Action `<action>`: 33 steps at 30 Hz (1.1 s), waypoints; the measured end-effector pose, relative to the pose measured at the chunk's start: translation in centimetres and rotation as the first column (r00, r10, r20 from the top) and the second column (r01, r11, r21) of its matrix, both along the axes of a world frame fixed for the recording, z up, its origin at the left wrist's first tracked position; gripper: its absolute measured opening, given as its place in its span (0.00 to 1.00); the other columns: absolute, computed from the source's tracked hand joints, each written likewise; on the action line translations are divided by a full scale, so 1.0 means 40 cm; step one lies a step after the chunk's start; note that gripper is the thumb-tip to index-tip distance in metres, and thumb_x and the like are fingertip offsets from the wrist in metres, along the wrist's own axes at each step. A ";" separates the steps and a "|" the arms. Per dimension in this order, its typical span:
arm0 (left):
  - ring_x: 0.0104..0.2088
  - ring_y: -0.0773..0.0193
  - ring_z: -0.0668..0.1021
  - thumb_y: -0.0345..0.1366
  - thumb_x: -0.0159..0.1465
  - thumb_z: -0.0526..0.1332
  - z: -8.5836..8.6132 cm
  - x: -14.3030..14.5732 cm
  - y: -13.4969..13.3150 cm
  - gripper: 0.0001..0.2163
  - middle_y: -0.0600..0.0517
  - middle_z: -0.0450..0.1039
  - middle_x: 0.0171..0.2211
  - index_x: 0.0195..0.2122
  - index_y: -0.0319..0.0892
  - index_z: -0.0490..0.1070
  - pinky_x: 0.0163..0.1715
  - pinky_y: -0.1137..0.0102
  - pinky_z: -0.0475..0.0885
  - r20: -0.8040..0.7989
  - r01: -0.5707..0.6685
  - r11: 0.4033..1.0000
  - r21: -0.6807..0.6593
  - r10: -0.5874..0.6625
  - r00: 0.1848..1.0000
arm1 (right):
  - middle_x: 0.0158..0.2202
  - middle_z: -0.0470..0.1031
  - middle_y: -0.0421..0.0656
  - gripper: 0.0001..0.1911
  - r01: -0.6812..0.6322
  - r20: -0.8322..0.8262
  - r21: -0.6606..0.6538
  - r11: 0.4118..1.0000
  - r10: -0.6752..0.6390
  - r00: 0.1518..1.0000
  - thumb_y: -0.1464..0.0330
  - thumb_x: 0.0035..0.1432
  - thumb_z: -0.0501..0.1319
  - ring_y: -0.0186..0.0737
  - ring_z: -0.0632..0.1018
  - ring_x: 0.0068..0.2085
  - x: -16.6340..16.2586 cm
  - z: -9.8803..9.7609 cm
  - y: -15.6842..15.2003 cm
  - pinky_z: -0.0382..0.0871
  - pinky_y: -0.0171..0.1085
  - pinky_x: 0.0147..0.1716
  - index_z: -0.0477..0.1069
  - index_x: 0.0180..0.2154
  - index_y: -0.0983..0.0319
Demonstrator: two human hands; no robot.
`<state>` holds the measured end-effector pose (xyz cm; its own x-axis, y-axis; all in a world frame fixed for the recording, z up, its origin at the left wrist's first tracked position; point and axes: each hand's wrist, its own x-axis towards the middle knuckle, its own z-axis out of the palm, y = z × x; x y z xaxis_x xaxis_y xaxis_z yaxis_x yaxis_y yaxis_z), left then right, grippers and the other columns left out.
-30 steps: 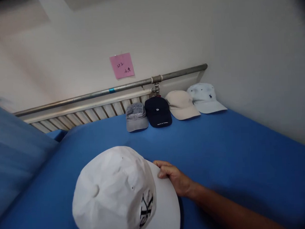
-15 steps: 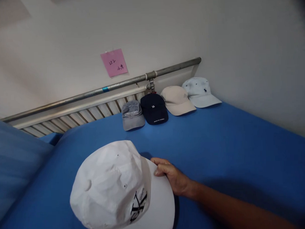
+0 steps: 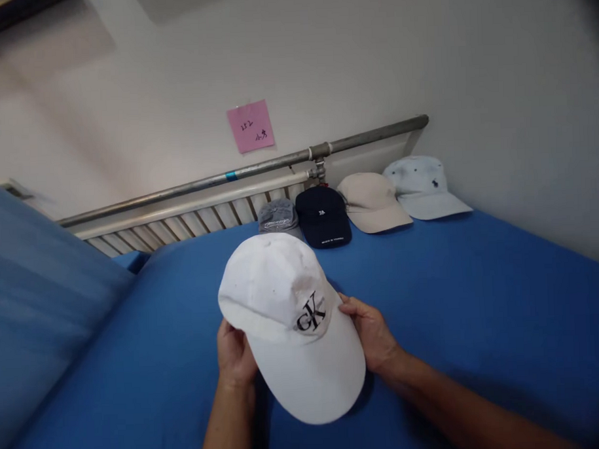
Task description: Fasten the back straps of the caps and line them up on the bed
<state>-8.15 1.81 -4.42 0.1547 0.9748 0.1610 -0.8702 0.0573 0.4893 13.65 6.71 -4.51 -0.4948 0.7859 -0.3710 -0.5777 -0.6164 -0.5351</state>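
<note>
A white baseball cap [image 3: 267, 284] with black "CK" lettering is held up over the blue surface, its brim pointing down toward me. My left hand [image 3: 235, 354] grips its left edge, the fingertips hidden beneath the cap. On the other side, my right hand [image 3: 374, 330] pinches the brim's right edge, thumb on top. Behind it stands a row of caps: a grey cap [image 3: 278, 215] partly covered by the white one, a navy cap [image 3: 323, 217], a beige cap [image 3: 375, 202] and a pale cap [image 3: 423, 187] with a small dark emblem.
The blue-covered surface [image 3: 459, 297] meets the wall at the right. A white radiator [image 3: 196, 225] and a metal pipe [image 3: 180, 190] run along the back. A pink note [image 3: 251, 126] hangs above the pipe. Blue cloth [image 3: 47, 312] hangs at the left.
The white cap has turned so its brim points toward me, and it now overlaps the grey cap in view. My left hand has come into sight at its left edge. The view has shifted left.
</note>
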 end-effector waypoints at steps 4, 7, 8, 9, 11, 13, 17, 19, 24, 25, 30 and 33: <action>0.49 0.59 0.79 0.47 0.70 0.45 -0.013 0.010 0.019 0.25 0.43 0.78 0.47 0.48 0.36 0.77 0.56 0.70 0.66 0.106 -0.079 0.997 0.007 0.078 0.991 | 0.23 0.76 0.38 0.10 0.100 0.037 -0.032 0.995 -0.098 0.994 0.68 0.37 0.60 0.43 0.75 0.27 -0.003 -0.008 0.010 0.67 0.41 0.34 0.73 0.28 0.59; 0.51 0.58 0.78 0.48 0.71 0.42 -0.012 0.015 0.022 0.28 0.41 0.76 0.49 0.51 0.34 0.75 0.60 0.66 0.62 0.123 -0.055 0.998 -0.019 0.057 0.991 | 0.22 0.76 0.38 0.09 0.110 0.060 -0.023 0.994 -0.108 0.992 0.68 0.39 0.60 0.42 0.74 0.26 -0.004 -0.014 0.008 0.66 0.40 0.32 0.72 0.28 0.59; 0.52 0.59 0.77 0.44 0.72 0.40 -0.011 0.013 0.023 0.26 0.43 0.76 0.50 0.51 0.35 0.75 0.60 0.67 0.61 0.132 -0.021 1.000 -0.004 0.021 0.991 | 0.22 0.76 0.38 0.09 0.093 0.056 -0.010 0.996 -0.093 0.994 0.68 0.39 0.60 0.41 0.74 0.27 -0.003 -0.015 0.006 0.66 0.39 0.32 0.72 0.29 0.59; 0.52 0.61 0.76 0.39 0.72 0.39 -0.009 0.009 0.023 0.25 0.44 0.75 0.50 0.52 0.36 0.74 0.60 0.68 0.60 0.136 0.027 1.000 0.016 -0.029 0.990 | 0.23 0.76 0.38 0.10 0.069 0.045 0.008 0.998 -0.069 0.997 0.68 0.39 0.60 0.41 0.74 0.27 -0.001 -0.014 0.005 0.66 0.39 0.32 0.72 0.29 0.59; 0.54 0.62 0.75 0.35 0.72 0.38 -0.006 -0.002 0.022 0.24 0.46 0.74 0.51 0.53 0.37 0.74 0.60 0.69 0.60 0.125 0.132 0.989 0.064 -0.140 0.982 | 0.25 0.75 0.37 0.11 0.001 0.017 0.057 0.998 -0.002 1.000 0.70 0.39 0.60 0.39 0.74 0.28 0.004 -0.010 0.004 0.65 0.38 0.32 0.72 0.30 0.59; 0.54 0.62 0.75 0.35 0.72 0.39 -0.002 -0.012 0.020 0.24 0.47 0.74 0.52 0.53 0.37 0.74 0.61 0.69 0.60 0.106 0.205 0.975 0.089 -0.214 0.971 | 0.26 0.75 0.37 0.11 -0.056 -0.012 0.114 0.992 0.057 0.998 0.71 0.39 0.60 0.37 0.73 0.29 0.009 -0.004 0.007 0.65 0.37 0.33 0.72 0.31 0.60; 0.55 0.61 0.74 0.37 0.72 0.37 0.006 -0.013 0.014 0.25 0.48 0.73 0.53 0.54 0.38 0.73 0.62 0.68 0.58 0.082 0.262 0.964 0.037 -0.264 0.961 | 0.30 0.76 0.38 0.09 -0.107 -0.102 0.157 0.982 0.124 0.987 0.67 0.47 0.64 0.38 0.75 0.33 0.018 0.009 0.021 0.66 0.38 0.39 0.72 0.34 0.60; 0.54 0.61 0.75 0.36 0.72 0.36 0.006 -0.006 0.014 0.26 0.47 0.74 0.52 0.54 0.38 0.73 0.62 0.68 0.58 0.072 0.276 0.961 0.018 -0.276 0.958 | 0.30 0.76 0.40 0.10 -0.153 -0.141 0.121 0.981 0.169 0.975 0.63 0.51 0.63 0.40 0.76 0.35 0.024 0.012 0.029 0.66 0.39 0.41 0.72 0.35 0.61; 0.55 0.64 0.74 0.37 0.72 0.35 0.002 0.012 0.017 0.27 0.48 0.75 0.51 0.54 0.39 0.73 0.61 0.71 0.58 0.079 0.276 0.960 0.046 -0.279 0.957 | 0.25 0.76 0.41 0.11 -0.221 -0.166 0.013 0.975 0.220 0.961 0.61 0.55 0.60 0.43 0.77 0.35 0.034 -0.004 0.042 0.66 0.43 0.46 0.73 0.35 0.63; 0.55 0.64 0.74 0.37 0.73 0.36 0.002 0.015 0.018 0.27 0.48 0.75 0.51 0.54 0.39 0.73 0.62 0.71 0.58 0.078 0.279 0.959 0.049 -0.282 0.956 | 0.25 0.76 0.41 0.11 -0.220 -0.171 0.004 0.975 0.218 0.961 0.61 0.56 0.60 0.43 0.78 0.35 0.034 -0.009 0.042 0.66 0.43 0.46 0.73 0.35 0.62; 0.53 0.65 0.75 0.38 0.73 0.37 0.005 0.016 0.022 0.26 0.48 0.75 0.51 0.53 0.38 0.73 0.60 0.71 0.60 0.113 0.223 0.972 0.079 -0.231 0.966 | 0.27 0.78 0.41 0.12 -0.185 -0.174 0.011 0.983 0.184 0.967 0.61 0.58 0.59 0.43 0.79 0.37 0.032 -0.016 0.043 0.66 0.44 0.49 0.74 0.36 0.62; 0.52 0.65 0.76 0.35 0.72 0.36 -0.006 0.001 0.028 0.26 0.48 0.75 0.50 0.53 0.39 0.74 0.58 0.72 0.63 0.143 0.179 0.980 0.084 -0.190 0.971 | 0.33 0.80 0.42 0.15 -0.124 -0.165 0.061 0.990 0.133 0.977 0.58 0.59 0.58 0.45 0.78 0.43 0.035 0.000 0.049 0.65 0.45 0.51 0.74 0.41 0.61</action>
<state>-8.11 2.91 -4.67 0.2996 0.9173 0.2625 -0.9115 0.1939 0.3628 15.04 8.67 -4.53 -0.6451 0.7269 -0.2357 -0.5798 -0.6665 -0.4685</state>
